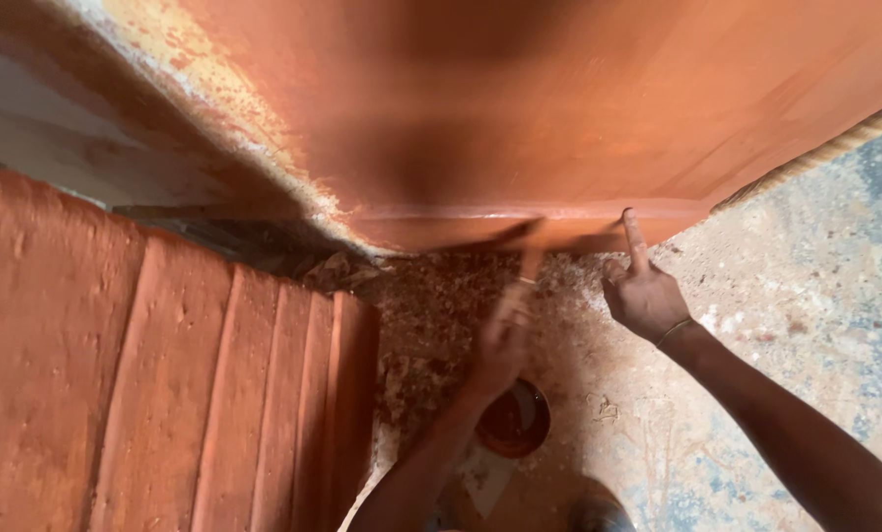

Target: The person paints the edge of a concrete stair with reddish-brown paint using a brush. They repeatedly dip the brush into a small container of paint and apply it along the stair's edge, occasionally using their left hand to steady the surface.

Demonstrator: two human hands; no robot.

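Observation:
A large curved surface coated in wet red-orange colour (pixel 520 108) fills the top of the view. Its lower rim (pixel 480 212) hangs just above the floor. My left hand (pixel 503 343), blurred by motion, grips a thin brush (pixel 530 258) whose tip lies against that rim. My right hand (pixel 644 296) is to the right with the fingers curled. Its index finger points up and touches the rim. A small round bowl of red colour (pixel 516 422) sits on the floor under my left forearm.
Red-brown ridged slabs (pixel 165 374) stand side by side at the left. A thick rope (pixel 825 153) runs along the red surface at the right. The floor (pixel 756 296) is dusty and speckled grey-blue, with wood shavings (pixel 431 296) under the rim. A dark round object (pixel 599 514) lies at the bottom edge.

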